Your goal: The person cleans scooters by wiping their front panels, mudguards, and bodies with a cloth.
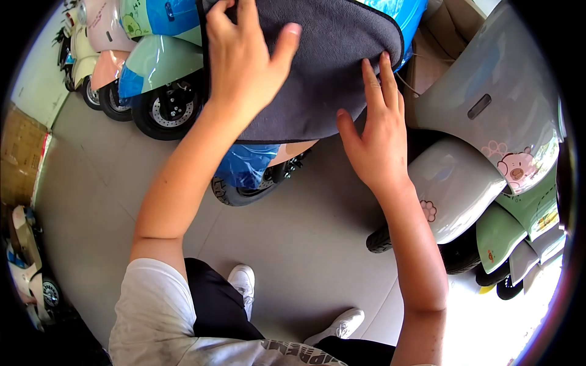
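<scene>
A dark grey fabric mat (323,67) with a black bound edge lies spread over the front of a scooter, hiding most of that scooter's upper body. Over the mat's left part is my left hand (247,67), thumb held apart and fingers reaching to the top of the view, where their tips are partly cut off. My right hand (381,134) is at the mat's right edge, its fingers stretched out and the fingertips touching the fabric near the border. Below the mat show blue plastic film (246,165) and the scooter's front tyre (238,196).
A grey scooter (455,189) with a bear sticker stands close on the right, a green scooter (500,235) behind it. To the left are a pale green scooter fender (162,64) and more scooters in a row. A cardboard box (23,152) sits by the left wall.
</scene>
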A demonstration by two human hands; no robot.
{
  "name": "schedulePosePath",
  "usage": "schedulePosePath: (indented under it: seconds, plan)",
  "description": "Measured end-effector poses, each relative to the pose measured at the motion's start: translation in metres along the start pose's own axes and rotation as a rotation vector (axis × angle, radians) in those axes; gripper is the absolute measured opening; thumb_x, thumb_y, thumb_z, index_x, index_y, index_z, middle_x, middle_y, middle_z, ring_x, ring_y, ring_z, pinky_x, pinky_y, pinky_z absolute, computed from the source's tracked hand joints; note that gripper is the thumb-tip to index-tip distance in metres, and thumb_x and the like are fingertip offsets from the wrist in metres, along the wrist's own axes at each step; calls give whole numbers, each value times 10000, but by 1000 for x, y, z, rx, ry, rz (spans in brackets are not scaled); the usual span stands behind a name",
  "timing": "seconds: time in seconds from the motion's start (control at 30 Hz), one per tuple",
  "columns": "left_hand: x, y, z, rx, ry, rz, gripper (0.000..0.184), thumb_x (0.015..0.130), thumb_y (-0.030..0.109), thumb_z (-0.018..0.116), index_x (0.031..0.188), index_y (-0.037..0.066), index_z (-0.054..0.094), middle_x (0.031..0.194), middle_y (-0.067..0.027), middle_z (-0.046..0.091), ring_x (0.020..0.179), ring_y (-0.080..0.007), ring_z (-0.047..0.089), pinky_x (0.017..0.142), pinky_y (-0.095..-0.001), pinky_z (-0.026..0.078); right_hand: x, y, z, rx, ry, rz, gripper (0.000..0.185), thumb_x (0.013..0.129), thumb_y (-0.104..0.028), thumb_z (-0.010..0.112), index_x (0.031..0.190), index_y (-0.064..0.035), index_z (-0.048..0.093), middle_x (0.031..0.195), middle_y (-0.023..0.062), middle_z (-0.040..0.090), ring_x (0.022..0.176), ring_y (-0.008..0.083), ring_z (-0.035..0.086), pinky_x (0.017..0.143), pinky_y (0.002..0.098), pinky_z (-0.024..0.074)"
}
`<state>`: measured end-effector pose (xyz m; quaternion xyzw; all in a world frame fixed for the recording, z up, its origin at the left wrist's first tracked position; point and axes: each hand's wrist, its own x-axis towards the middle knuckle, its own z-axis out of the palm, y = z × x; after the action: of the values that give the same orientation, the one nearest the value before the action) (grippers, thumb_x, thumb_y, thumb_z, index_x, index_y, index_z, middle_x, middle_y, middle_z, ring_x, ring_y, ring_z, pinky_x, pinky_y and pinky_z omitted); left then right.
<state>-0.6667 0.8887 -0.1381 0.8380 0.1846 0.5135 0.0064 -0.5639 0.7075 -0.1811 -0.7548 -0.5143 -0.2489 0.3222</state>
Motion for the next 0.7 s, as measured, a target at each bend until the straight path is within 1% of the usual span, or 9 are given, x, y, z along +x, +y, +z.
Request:
schedulePosePath:
  seconds: [0.03,0.13,0.27,0.4,0.43,0.5,0.53,0.67,0.7]
  plan:
    - [-3,3,8,10,-40,-43,1107,893,503,749,1571,-130,144,1541,-478,184,1439,-619,238,1222,-569,235,0,0,0,-1,0,1,724,829,-95,706,1487,64,447,1592,299,345,1318,457,486,1112,492,439]
    - [2,14,32,61,36,-105,1381,758,696,785,1568,-153,56,1565,-503,96,1469,-647,128,1223,-647,132,0,-2,2,-11,12,-2,721,828,-93,702,1484,67,449,1591,306,342,1315,458,487,1110,495,439]
    - [11,15,43,80,136,-142,1419,717,711,808,1569,-148,68,1568,-494,112,1469,-644,131,1218,-648,134,0,-4,5,7,26,8,721,821,-87,708,1479,67,455,1584,316,341,1305,458,491,1100,502,444]
    - [16,1,36,72,102,-144,1456,691,698,834,1566,-152,39,1569,-496,97,1476,-641,104,1221,-653,111,-4,-6,0,51,10,-9,713,806,-65,721,1460,66,465,1558,306,371,1295,463,493,1095,501,445]
    - [18,-8,38,137,243,-110,1218,796,711,746,1565,-96,256,1570,-405,299,1453,-545,320,1210,-595,244,-8,-6,-4,67,-18,-27,711,804,-60,723,1457,61,467,1552,301,379,1291,462,494,1095,500,445]
    - [27,-12,45,96,271,-42,1070,789,570,849,1474,-108,383,1543,-402,345,1474,-517,316,1205,-522,282,-21,-3,-14,58,-63,-56,697,798,-64,725,1445,33,485,1549,264,393,1323,437,474,1115,494,423]
    - [36,-25,46,-53,184,-22,1484,663,806,783,1558,-163,105,1543,-523,132,1482,-641,124,1216,-668,110,-28,0,-22,54,-103,-58,696,794,-69,727,1442,23,491,1547,248,401,1343,426,464,1119,492,417]
    - [57,-44,41,-61,133,-19,1448,713,812,745,1565,-160,94,1567,-498,118,1497,-615,120,1219,-655,129,-69,27,-64,-36,-246,-92,676,774,-73,728,1418,-6,533,1557,199,416,1405,387,443,1121,494,406]
    - [64,-45,39,-61,113,-62,1406,744,781,747,1567,-161,105,1593,-466,115,1521,-566,121,1241,-589,142,-78,36,-76,-104,-249,-105,647,770,-66,720,1393,-4,559,1555,194,426,1406,389,446,1121,496,407]
